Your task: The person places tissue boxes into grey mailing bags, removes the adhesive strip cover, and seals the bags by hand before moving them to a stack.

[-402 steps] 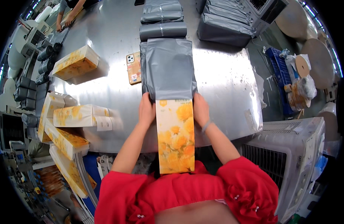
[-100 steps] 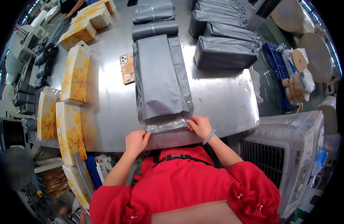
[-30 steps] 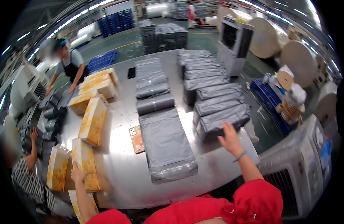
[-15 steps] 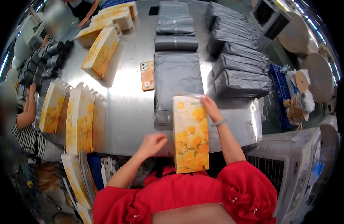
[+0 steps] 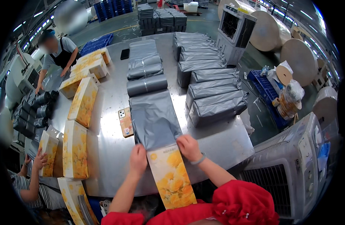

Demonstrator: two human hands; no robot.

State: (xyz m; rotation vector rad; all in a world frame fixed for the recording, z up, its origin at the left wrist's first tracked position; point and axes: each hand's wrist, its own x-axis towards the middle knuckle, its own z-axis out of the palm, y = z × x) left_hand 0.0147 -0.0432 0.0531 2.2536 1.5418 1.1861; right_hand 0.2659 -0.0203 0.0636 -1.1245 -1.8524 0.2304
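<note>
A long white pack with yellow flowers (image 5: 173,178) lies in front of me, its near end by my red clothes. The mouth of a grey plastic mailing bag (image 5: 154,118) covers its far end. My left hand (image 5: 138,159) is closed on the left edge of the bag's mouth. On the right edge, my right hand (image 5: 189,148) pinches the bag, with a grey band at its wrist. How far the pack reaches inside the bag is hidden by the grey plastic.
A patterned phone (image 5: 125,122) lies left of the bag. Rolled grey bags (image 5: 147,85) sit beyond it, filled grey parcels (image 5: 217,103) stand right. More flowered packs (image 5: 75,150) line the left, where two people work. An air cooler (image 5: 281,168) stands at my right.
The pack's far end has gone into the grey bag. My left hand has moved from empty air to the bag's edge; my right hand has shifted from the pack to the bag. The view has tilted up.
</note>
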